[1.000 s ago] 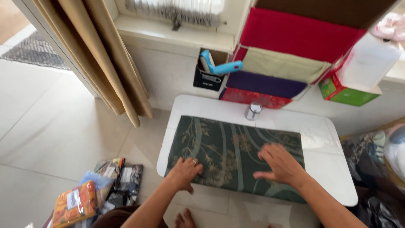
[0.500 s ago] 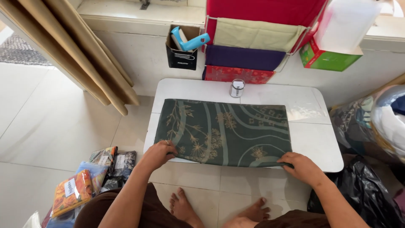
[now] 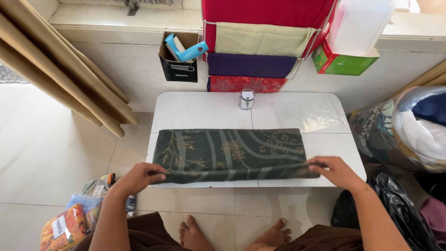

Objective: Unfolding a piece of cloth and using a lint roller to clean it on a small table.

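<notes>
A dark green patterned cloth point(image 3: 230, 153) lies folded lengthwise into a long strip on a small white table point(image 3: 200, 111). My left hand point(image 3: 139, 176) pinches the cloth's near left corner at the table's front edge. My right hand point(image 3: 332, 169) grips the near right corner, fingers curled over the fold. Both hands hold the near edge slightly raised. My bare feet show on the floor below the table.
A small tin point(image 3: 246, 99) stands at the table's back edge. Behind hang folded fabrics point(image 3: 260, 39) and a black box holding a blue tool point(image 3: 181, 49). Packaged cloths point(image 3: 69, 223) lie on the floor at left, bags point(image 3: 409, 130) at right, curtains point(image 3: 60, 69) far left.
The cloth was spread wider; my hands slid to its near corners and folded it into a narrower strip. The camera view shifted so the table sits more centred.
</notes>
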